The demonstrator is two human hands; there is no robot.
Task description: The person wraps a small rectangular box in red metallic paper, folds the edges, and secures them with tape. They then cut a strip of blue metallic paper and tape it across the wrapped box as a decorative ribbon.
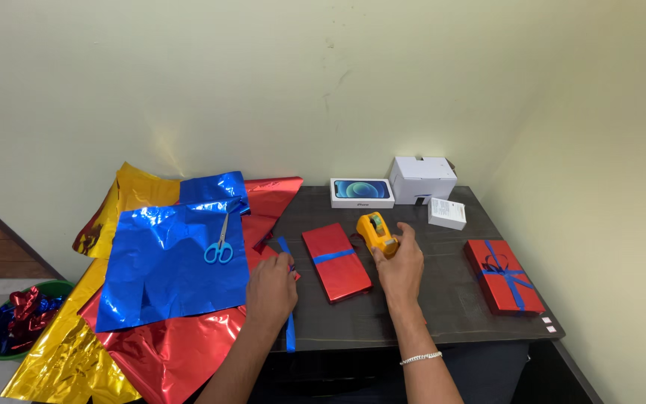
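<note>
While left hand pinches blue ribbon, right hand grips yellow tape dispenser.

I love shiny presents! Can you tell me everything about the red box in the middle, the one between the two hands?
The red box is a flat rectangle wrapped in glossy red foil paper. One blue ribbon band crosses its upper half from side to side. It lies flat on the dark table, turned slightly askew. The left hand holds a blue ribbon strip beside it, and the right hand grips a yellow tape dispenser on its other side. Neither hand clearly touches it.
</note>
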